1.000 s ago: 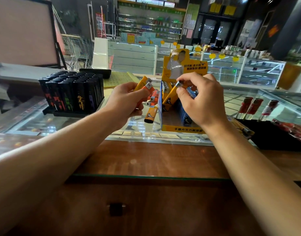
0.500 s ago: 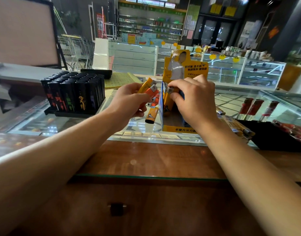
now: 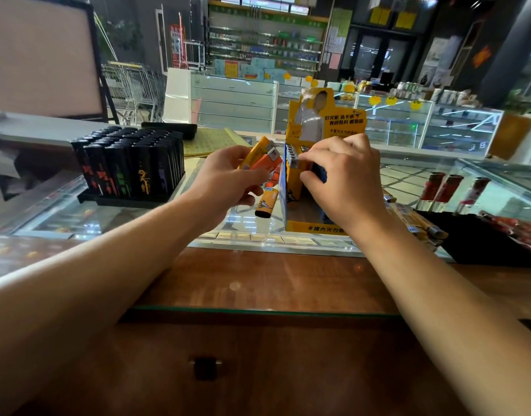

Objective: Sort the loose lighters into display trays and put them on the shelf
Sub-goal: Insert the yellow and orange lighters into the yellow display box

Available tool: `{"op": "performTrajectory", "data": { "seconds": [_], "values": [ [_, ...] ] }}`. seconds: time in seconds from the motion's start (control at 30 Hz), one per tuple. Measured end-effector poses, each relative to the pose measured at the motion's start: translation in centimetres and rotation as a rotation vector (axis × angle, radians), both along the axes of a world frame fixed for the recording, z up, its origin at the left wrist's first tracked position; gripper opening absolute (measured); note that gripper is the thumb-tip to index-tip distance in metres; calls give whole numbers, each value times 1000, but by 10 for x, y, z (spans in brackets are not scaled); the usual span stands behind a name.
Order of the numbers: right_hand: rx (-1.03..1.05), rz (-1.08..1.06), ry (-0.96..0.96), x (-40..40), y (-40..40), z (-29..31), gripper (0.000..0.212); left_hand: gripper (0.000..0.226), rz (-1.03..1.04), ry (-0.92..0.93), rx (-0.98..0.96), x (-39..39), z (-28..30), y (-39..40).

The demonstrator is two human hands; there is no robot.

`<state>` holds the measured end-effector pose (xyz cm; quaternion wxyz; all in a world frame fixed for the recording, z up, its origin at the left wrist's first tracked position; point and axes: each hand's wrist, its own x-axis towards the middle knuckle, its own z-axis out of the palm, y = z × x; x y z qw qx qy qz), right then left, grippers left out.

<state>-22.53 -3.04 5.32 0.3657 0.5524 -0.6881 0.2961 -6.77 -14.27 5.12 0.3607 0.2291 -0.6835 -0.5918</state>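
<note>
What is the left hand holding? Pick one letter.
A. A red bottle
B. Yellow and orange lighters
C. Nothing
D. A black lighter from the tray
B: the left hand grips a yellow lighter and an orange lighter beside the yellow box; the tray of black lighters stands apart, untouched.
</note>
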Motion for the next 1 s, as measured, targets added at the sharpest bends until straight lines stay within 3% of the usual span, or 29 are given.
{"op": "performTrajectory", "data": {
  "seconds": [0.37,0.6,0.77,1.0],
  "values": [
    [-51,234,-116,19,3,5,39,26,-128,56,-53,-1,0,5],
    [-69,321,-176,24,8,9,34,31,-326,141,88,2,3,10],
    [-181,361,-221,20,12,10,24,13,-292,231,284,5,8,8],
    [-124,437,-240,19,15,11,30,11,-241,218,290,6,8,5]
  ]
}}
